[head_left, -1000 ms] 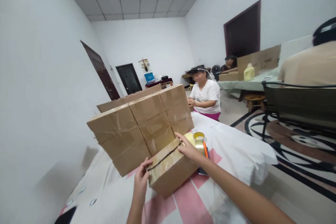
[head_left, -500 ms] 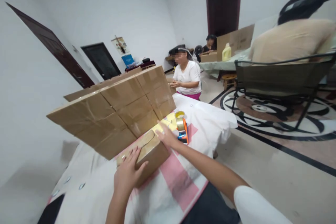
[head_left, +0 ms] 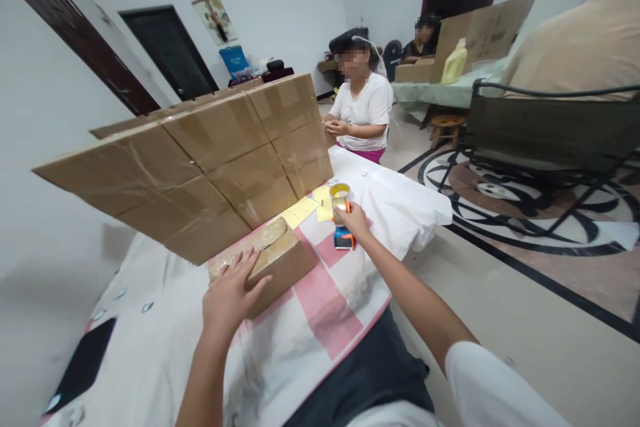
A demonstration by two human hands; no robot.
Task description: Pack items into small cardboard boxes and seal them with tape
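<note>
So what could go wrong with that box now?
The front carton has an uneven top seam, so a flap might lift if the left hand lets go. The right hand touches the tape dispenser, which could slip. A hard push might knock the front carton into the stacked cartons behind.

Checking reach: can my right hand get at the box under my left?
Likely yes: the box lies near, its right end clear of the left hand, though the right hand is at the tape dispenser.
</note>
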